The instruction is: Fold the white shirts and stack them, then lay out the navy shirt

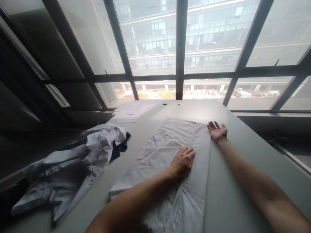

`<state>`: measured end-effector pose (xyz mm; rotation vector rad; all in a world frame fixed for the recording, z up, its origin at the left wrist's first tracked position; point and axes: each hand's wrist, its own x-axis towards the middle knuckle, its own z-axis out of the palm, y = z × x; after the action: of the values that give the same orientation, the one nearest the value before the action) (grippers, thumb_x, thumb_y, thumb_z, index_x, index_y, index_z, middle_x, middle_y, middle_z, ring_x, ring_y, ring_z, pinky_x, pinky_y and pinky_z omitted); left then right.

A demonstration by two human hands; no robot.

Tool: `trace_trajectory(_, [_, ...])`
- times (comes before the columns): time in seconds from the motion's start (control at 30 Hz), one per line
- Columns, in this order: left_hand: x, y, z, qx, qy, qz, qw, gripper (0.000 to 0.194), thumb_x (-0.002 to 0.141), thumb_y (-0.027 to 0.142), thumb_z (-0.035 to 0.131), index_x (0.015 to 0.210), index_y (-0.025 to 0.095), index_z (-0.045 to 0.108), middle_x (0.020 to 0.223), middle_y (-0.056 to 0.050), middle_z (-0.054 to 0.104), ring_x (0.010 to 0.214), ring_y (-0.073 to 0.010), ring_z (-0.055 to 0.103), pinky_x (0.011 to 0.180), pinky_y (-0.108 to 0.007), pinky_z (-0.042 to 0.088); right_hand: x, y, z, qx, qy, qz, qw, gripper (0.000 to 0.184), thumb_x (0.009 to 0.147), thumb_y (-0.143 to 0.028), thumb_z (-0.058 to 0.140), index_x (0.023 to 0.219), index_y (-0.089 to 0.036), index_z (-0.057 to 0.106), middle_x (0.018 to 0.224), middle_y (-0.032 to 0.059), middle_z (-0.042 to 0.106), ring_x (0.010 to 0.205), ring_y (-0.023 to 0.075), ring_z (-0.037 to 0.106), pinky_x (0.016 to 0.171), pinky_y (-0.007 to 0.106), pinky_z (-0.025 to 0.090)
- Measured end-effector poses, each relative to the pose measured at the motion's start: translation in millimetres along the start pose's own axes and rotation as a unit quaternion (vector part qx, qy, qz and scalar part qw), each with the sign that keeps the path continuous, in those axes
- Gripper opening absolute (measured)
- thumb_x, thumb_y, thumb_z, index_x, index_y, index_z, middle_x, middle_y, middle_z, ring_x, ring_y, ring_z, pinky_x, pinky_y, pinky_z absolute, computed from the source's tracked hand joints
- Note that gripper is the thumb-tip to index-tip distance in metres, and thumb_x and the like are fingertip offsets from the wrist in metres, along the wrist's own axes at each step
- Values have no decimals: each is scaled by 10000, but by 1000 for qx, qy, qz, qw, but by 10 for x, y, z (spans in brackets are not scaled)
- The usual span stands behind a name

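**Palm down on the cloth, palm up beside it**

Head view: the white cloth [165, 161] lies in flat, overlapping layers along the middle of the table [218, 197], its right edge straight. The left hand [182, 161] rests palm down on it, open, fingers close together and slightly bent, pinching nothing; its light weight probably steadies the layers. The right hand [218, 131] lies palm up just beside the far right corner, half open, fingers loosely curled, empty, perhaps to stay off the fabric. A rumpled pile [97, 145] sits apart at left, which likely leaves the cloth room; papers [131, 108] lie beyond.
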<state>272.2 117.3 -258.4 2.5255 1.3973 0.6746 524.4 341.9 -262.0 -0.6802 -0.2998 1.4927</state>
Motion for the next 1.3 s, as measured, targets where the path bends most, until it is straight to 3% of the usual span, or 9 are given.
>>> trace_trajectory(0.2, [-9, 18, -28, 6, -8, -4, 1000, 426, 977, 180, 490, 1392, 198, 586, 1535, -69, 509, 1451, -272, 396, 1234, -464, 283, -457, 17, -79, -59, -122, 123, 983, 347, 1021, -310, 392, 1288, -180, 572, 1207, 164, 712, 1114, 236, 707, 904, 412, 632])
trace_trajectory(0.37, [4, 33, -25, 13, -7, -2, 1000, 441, 964, 162, 499, 1396, 200, 583, 1541, -76, 500, 1456, -264, 387, 1238, -463, 272, -917, 17, -182, -170, -239, 251, 923, 408, 1029, -285, 413, 1392, -128, 513, 1367, 191, 641, 1245, 233, 643, 1025, 396, 559])
trace_trajectory(0.57, [14, 43, -22, 11, -5, -9, 1000, 437, 970, 155, 487, 1393, 202, 587, 1536, -75, 508, 1466, -259, 378, 1237, -469, 272, -1234, -103, -210, -237, -327, 259, 877, 464, 1044, -415, 382, 1419, -189, 537, 1458, 134, 591, 1331, 232, 575, 1168, 422, 403])
trace_trajectory(0.67, [19, 38, -23, 12, -2, -8, 1000, 420, 982, 163, 477, 1385, 197, 593, 1536, -80, 510, 1466, -253, 383, 1237, -465, 271, -1406, -99, -160, -266, -424, 313, 807, 552, 1029, -524, 400, 1438, -183, 545, 1497, 149, 551, 1348, 294, 556, 1186, 487, 353])
trace_trajectory(0.8, [35, 19, -28, -4, -7, -14, 1000, 370, 1009, 194, 450, 1327, 202, 637, 1513, -76, 537, 1458, -246, 405, 1230, -450, 289, -1557, -24, -109, -320, -494, 393, 706, 497, 1019, -458, 484, 1409, -167, 583, 1500, 175, 539, 1324, 325, 573, 1171, 520, 356])
trace_trajectory(0.87, [44, 7, -32, -13, -16, -18, 1000, 378, 998, 189, 457, 1327, 193, 643, 1511, -77, 540, 1464, -244, 400, 1236, -439, 283, -1543, -12, -114, -321, -481, 389, 717, 462, 1023, -424, 483, 1404, -184, 587, 1494, 160, 549, 1328, 307, 572, 1171, 504, 362])
trace_trajectory(1.1, [40, -11, -40, -17, -28, -31, 999, 540, 925, 143, 493, 1463, 134, 535, 1545, -107, 496, 1472, -264, 386, 1242, -446, 280, -1133, -178, -272, -271, -370, 265, 848, 404, 1027, -299, 453, 1406, -213, 561, 1422, 130, 617, 1320, 226, 585, 1190, 448, 379])
trace_trajectory(1.23, [33, -30, -3, -32, -27, -27, 999, 514, 917, 125, 493, 1424, 157, 574, 1540, -98, 503, 1475, -271, 378, 1242, -470, 277, -880, -192, -366, -209, -235, 172, 934, 353, 998, -213, 465, 1327, -199, 590, 1305, 135, 681, 1232, 201, 651, 1114, 412, 486])
trace_trajectory(1.3, [50, -33, -25, -56, -10, -20, 998, 515, 904, 105, 499, 1412, 139, 576, 1521, -125, 518, 1464, -270, 397, 1238, -471, 287, -804, -172, -395, -183, -186, 149, 954, 333, 1011, -244, 454, 1311, -188, 588, 1281, 147, 687, 1205, 204, 668, 1078, 415, 522])
